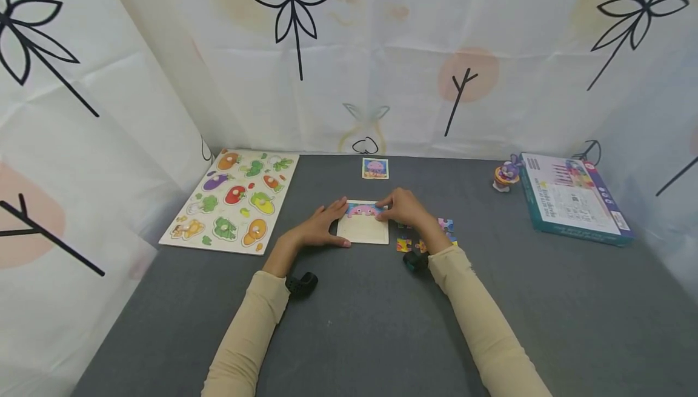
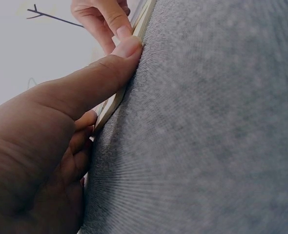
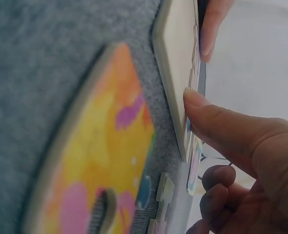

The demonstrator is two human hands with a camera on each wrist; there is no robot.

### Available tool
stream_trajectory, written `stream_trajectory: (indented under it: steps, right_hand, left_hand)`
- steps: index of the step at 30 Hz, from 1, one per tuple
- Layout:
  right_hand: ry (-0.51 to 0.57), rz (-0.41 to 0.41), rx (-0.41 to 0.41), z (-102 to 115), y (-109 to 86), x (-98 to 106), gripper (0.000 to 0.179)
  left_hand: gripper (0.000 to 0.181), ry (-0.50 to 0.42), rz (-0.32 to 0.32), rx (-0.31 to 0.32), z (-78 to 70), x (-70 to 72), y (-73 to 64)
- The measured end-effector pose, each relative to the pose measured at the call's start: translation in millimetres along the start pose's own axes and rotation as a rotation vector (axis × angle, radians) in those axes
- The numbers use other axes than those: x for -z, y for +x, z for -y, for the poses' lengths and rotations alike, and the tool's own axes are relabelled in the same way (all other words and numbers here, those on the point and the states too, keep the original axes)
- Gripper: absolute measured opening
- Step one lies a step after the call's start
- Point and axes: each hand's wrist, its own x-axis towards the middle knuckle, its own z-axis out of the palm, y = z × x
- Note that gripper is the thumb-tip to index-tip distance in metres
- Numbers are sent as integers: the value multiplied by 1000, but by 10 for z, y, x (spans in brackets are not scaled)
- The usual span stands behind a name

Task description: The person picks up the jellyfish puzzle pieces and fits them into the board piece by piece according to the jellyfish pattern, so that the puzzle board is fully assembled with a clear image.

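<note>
A small pale puzzle board [image 1: 362, 231] lies on the grey table, with a row of pink and blue pieces [image 1: 360, 210] along its far side. My left hand [image 1: 318, 227] steadies the board at its left side, fingers extended along the far left corner and thumb [image 2: 127, 48] against the near edge. At the far right corner, my right hand [image 1: 406, 208] pinches a puzzle piece, mostly hidden by the thumb [image 3: 197, 100] and fingers; a bit of blue shows. Loose colourful puzzle pieces [image 1: 403, 245] lie under and beside the right wrist, partly covered.
Beyond the board lies a small picture card [image 1: 375, 168]. A large vegetable puzzle board [image 1: 196, 240] is at the left. A purple-and-orange figurine [image 1: 507, 174] and a teal box [image 1: 572, 200] stand at the right. Printed white cloth [image 1: 382, 82] hangs around the table.
</note>
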Motion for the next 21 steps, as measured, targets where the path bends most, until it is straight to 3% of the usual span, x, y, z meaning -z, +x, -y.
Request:
stream_trajectory:
  steps: [6, 21]
  right_hand:
    - [10, 17, -21, 18, 2, 7, 34]
    - [46, 16, 49, -39, -43, 6, 31]
  left_hand:
    - [96, 55, 1, 30, -1, -13, 18]
    - [96, 63, -5, 25, 0, -16, -7]
